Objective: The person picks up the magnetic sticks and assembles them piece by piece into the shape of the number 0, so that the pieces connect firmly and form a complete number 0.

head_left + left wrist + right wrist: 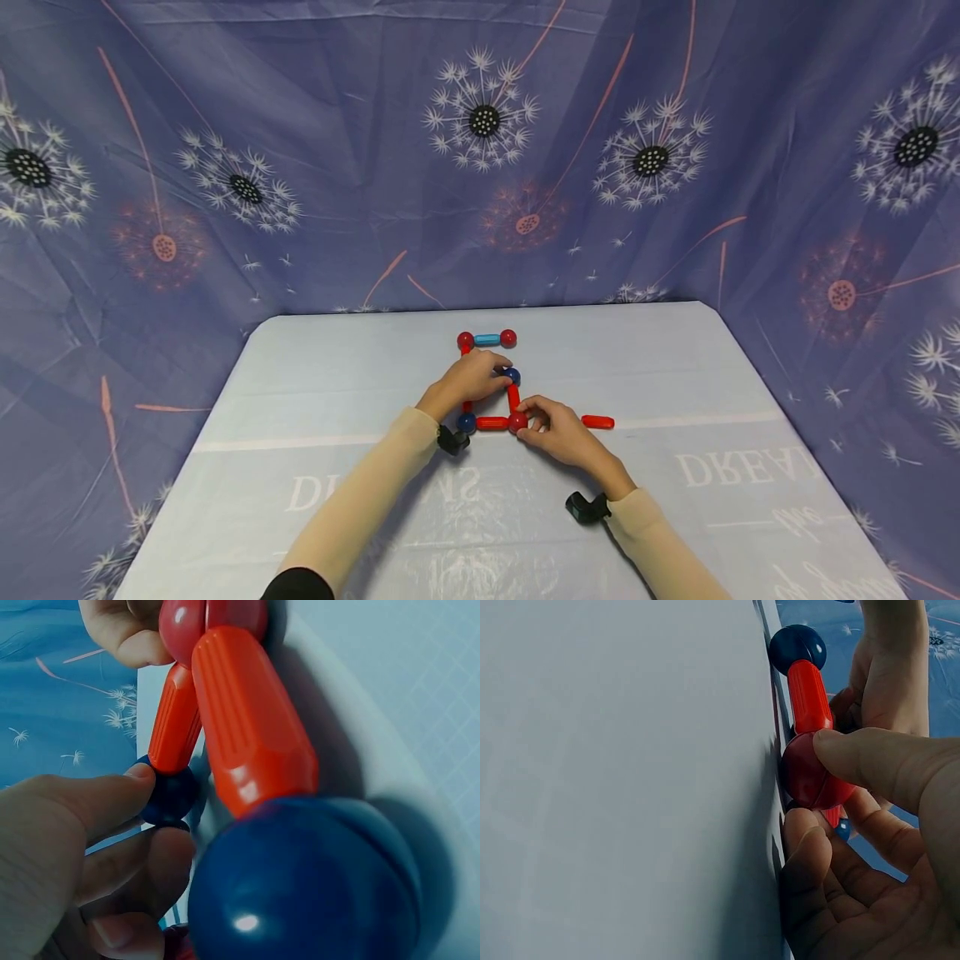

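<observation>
My left hand point(472, 377) pinches a blue ball point(169, 799) between thumb and fingers. From that ball a red rod point(513, 398) runs to a red ball point(808, 772), which the thumb and fingers of my right hand point(561, 429) hold. Another red rod point(251, 724) joins this red ball to a second blue ball point(300, 881), at the near left corner. Under the left hand, partly hidden, red rod pieces lead up to a far red ball point(465, 340). A light-blue rod point(487, 340) links that one to another red ball point(508, 338).
A loose red rod point(597, 422) lies on the table right of the right hand. The pale table point(300, 375) has printed lettering, and a purple dandelion-patterned cloth point(337, 167) hangs behind it. Each wrist wears a small black device point(587, 507).
</observation>
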Tool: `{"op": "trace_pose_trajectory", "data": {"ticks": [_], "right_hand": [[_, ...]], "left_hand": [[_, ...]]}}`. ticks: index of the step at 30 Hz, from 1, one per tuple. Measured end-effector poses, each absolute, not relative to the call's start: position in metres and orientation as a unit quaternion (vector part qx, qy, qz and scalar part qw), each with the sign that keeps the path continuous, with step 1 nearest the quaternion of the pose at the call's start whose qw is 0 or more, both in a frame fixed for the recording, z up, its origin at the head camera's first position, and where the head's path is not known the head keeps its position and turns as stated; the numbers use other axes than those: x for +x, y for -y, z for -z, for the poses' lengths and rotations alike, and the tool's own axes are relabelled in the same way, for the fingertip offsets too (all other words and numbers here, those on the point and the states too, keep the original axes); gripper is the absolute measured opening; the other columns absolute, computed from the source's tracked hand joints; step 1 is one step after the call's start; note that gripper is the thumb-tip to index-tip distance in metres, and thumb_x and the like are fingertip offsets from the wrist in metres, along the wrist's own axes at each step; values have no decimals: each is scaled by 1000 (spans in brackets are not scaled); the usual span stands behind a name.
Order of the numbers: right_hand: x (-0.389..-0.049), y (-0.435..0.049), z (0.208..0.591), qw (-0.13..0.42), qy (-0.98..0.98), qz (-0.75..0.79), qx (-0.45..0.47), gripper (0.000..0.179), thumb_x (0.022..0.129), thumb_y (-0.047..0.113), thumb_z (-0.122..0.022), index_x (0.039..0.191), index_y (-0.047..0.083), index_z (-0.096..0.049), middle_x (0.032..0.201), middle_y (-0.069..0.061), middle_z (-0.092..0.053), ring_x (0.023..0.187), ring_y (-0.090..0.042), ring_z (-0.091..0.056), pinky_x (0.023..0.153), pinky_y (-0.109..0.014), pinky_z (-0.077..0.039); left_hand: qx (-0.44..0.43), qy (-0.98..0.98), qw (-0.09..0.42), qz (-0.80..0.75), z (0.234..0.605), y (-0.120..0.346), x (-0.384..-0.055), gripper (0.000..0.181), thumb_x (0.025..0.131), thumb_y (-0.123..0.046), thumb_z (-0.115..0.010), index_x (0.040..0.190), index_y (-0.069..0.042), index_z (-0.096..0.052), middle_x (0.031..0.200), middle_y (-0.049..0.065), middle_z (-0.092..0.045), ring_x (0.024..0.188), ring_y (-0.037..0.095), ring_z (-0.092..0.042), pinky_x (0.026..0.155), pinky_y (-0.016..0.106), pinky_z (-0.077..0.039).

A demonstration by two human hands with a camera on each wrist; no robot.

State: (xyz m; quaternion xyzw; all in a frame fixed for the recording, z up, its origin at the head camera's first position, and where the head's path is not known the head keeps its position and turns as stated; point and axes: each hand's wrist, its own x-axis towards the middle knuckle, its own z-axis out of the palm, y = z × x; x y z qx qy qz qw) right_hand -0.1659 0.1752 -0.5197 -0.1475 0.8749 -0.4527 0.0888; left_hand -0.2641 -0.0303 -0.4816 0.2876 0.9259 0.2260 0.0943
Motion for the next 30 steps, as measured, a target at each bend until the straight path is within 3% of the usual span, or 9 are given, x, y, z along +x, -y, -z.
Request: {"op": "trace_pose_trajectory", "data": {"ticks": [3, 9, 12, 16, 20, 23, 30], "right_hand": [[-166, -174, 519, 87, -875, 452, -147, 32, 90, 17, -79, 119, 12, -67, 98, 1, -68, 79, -12, -59, 66, -24, -49], [-166, -173, 519, 86, -877, 451, -143, 33, 89, 19, -80, 119, 13, -68, 99, 1, -68, 81, -12, -59, 68, -24, -50], [-165, -174, 520, 87, -878, 450, -140, 33, 89, 19, -80, 119, 13, -68, 98, 1, -68, 81, -13, -59, 68, -24, -50], [-165, -175, 520, 87, -878, 449, -139, 32, 90, 19, -80, 119, 14, -68, 97, 2, -68, 80, -12, -59, 68, -24, -50], [-165, -174, 521, 91, -878, 449, -140, 32, 90, 20, -80, 120, 16, -68, 96, 3, -67, 79, -11, -59, 67, -24, -50], [-165, -175, 522, 98, -876, 451, -141, 32, 91, 20, -80, 120, 17, -68, 97, 3, -67, 81, -12, -60, 68, -24, -50], [-166, -181, 514, 109, -868, 456, -161, 31, 92, 17, -77, 122, 15, -67, 106, -1, -69, 86, -16, -62, 70, -24, -52]], "left_hand": [[283, -928, 88, -227, 482, 31, -263, 37, 97, -28, -72, 130, -11, -72, 120, 5, -77, 95, 14, -69, 78, 28, -57], [277, -926, 75, -244, 482, 33, -261, 37, 97, -27, -72, 130, -11, -71, 118, 5, -77, 108, 19, -71, 92, 38, -57], [263, -926, 56, -263, 483, 39, -261, 34, 98, -27, -71, 129, -12, -72, 116, 3, -77, 108, 20, -71, 90, 39, -57], [225, -921, 13, -318, 484, 54, -261, 29, 97, -24, -72, 123, -13, -75, 111, 2, -78, 92, 22, -71, 77, 38, -56], [198, -908, -27, -368, 487, 73, -261, 25, 96, -21, -73, 119, -11, -77, 110, 5, -76, 85, 25, -64, 76, 38, -53], [181, -898, -47, -398, 494, 86, -257, 23, 96, -18, -73, 117, -9, -78, 112, 9, -75, 89, 24, -64, 79, 37, -53], [157, -879, -43, -448, 516, 102, -250, 25, 93, -17, -77, 116, -8, -77, 115, 10, -74, 88, 21, -67, 79, 35, -54]]}}
